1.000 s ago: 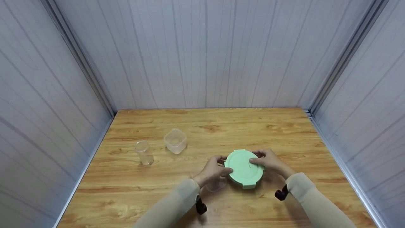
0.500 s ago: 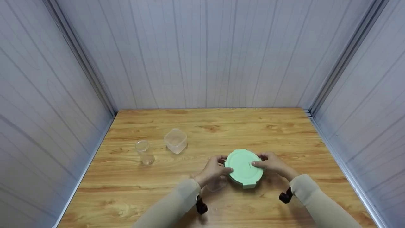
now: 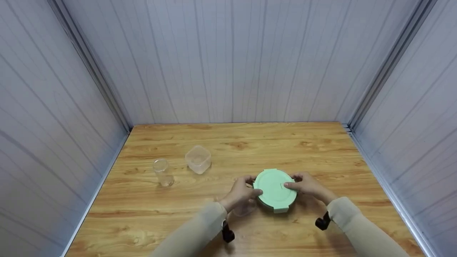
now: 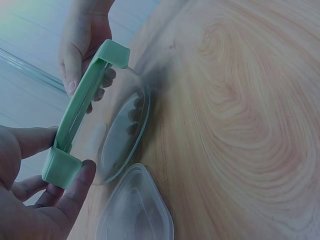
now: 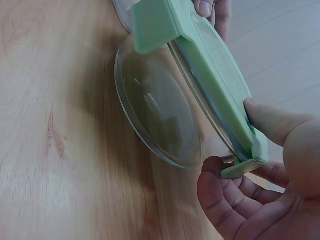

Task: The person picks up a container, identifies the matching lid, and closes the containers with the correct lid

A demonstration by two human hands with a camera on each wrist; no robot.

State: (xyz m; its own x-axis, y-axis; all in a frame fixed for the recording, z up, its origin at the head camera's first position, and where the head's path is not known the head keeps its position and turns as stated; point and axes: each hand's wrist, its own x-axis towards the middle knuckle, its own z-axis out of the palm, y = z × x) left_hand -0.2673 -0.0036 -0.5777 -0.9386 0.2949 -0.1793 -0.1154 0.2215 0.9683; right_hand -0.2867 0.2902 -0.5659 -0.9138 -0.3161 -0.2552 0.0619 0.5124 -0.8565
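A round clear glass food container point(image 5: 155, 107) with a light green snap lid point(image 3: 274, 191) stands on the table between my hands. My left hand point(image 3: 238, 193) grips the lid's left side, thumb on the top edge and fingers curled under a side flap point(image 4: 62, 170). On the right side my right hand point(image 3: 311, 185) pinches the lid, its thumb lying on top. The right fingertips bend under another flap point(image 5: 244, 168) at the rim. In the left wrist view, the far flap point(image 4: 115, 53) hangs down over the glass.
A flat clear plastic lid point(image 4: 137, 212) lies beside the glass container, partly behind my left hand in the head view. Further left stand a clear square plastic tub point(image 3: 198, 160) and a clear glass jar point(image 3: 164, 173). Pale panel walls point(image 3: 232, 64) enclose the table.
My right hand has shifted slightly right and toward me along the lid, its thumb sliding nearer the rim. In the last half second both hands stay nearly still.
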